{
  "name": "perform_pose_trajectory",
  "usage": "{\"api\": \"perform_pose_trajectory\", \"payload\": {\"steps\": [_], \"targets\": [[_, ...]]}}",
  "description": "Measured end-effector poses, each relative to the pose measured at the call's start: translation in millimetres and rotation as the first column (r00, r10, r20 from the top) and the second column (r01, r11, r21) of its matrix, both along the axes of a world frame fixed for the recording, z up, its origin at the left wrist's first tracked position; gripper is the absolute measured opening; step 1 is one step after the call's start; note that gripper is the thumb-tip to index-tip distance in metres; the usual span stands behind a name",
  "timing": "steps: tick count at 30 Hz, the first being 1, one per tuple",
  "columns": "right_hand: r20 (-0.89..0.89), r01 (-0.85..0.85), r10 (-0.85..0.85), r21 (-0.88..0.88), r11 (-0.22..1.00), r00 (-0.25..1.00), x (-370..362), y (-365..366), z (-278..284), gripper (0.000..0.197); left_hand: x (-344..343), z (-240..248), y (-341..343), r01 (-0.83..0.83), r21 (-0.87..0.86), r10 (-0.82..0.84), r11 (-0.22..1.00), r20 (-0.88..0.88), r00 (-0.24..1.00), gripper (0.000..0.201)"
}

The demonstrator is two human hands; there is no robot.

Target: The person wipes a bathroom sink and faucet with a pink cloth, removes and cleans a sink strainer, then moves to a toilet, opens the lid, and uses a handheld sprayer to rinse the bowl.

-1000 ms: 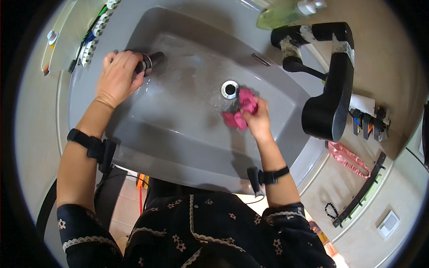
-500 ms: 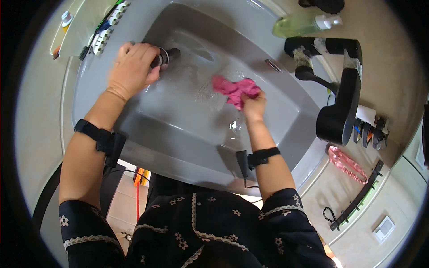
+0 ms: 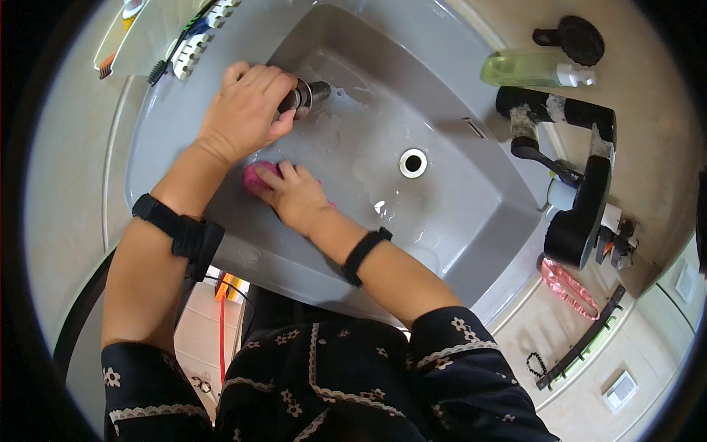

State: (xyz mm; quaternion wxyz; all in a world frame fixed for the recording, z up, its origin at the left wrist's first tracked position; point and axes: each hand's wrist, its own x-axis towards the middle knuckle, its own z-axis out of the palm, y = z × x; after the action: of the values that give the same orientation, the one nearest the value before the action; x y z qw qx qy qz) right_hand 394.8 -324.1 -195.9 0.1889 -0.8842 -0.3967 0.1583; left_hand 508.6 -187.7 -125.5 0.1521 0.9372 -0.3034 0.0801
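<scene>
Both hands work at the upper left of the frame: left hand (image 3: 247, 110) grips a metal spray nozzle (image 3: 305, 96), while right hand (image 3: 294, 195), having crossed from the drain (image 3: 413, 162), presses a pink cloth (image 3: 255, 177) against the wet grey sink (image 3: 471, 214) wall.

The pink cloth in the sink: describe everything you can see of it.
The pink cloth is a small bright magenta rag, soft and bunched. Most of it is hidden under the right hand, which presses it flat against the wet grey sink wall on the person's left side. One crumpled edge pokes out past the fingertips, just below the left hand, which grips a metal sprayer head.
</scene>
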Motion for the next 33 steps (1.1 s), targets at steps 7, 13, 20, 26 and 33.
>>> {"api": "perform_pose_trajectory", "payload": {"steps": [7,13,20,26,33], "targets": [[0.172,0.477,-0.447,-0.25,0.842,0.878,60,-34,-14,0.047,-1,-1,3,-0.011,-0.034,0.01,0.999,-0.009,1.0,0.032],[0.239,0.781,-0.754,-0.337,0.527,0.612,66,-109,-23,0.057,-1,3,3,-0.036,-0.083,0.036,0.996,0.0,0.999,0.03],[-0.191,0.875,-0.885,-0.163,0.455,0.425,8,-145,25,0.045,-4,2,6,-0.054,-0.132,0.042,0.99,-0.093,0.995,0.033],[-0.129,0.126,-0.133,-0.06,0.99,0.983,-36,-62,32,0.049,-1,-2,4,-0.038,-0.179,0.023,0.983,-0.082,0.996,0.034],[0.095,0.191,-0.184,-0.077,0.979,0.978,46,-4,-12,0.036,0,-2,3,-0.024,-0.14,0.01,0.99,-0.097,0.995,0.035]]}}
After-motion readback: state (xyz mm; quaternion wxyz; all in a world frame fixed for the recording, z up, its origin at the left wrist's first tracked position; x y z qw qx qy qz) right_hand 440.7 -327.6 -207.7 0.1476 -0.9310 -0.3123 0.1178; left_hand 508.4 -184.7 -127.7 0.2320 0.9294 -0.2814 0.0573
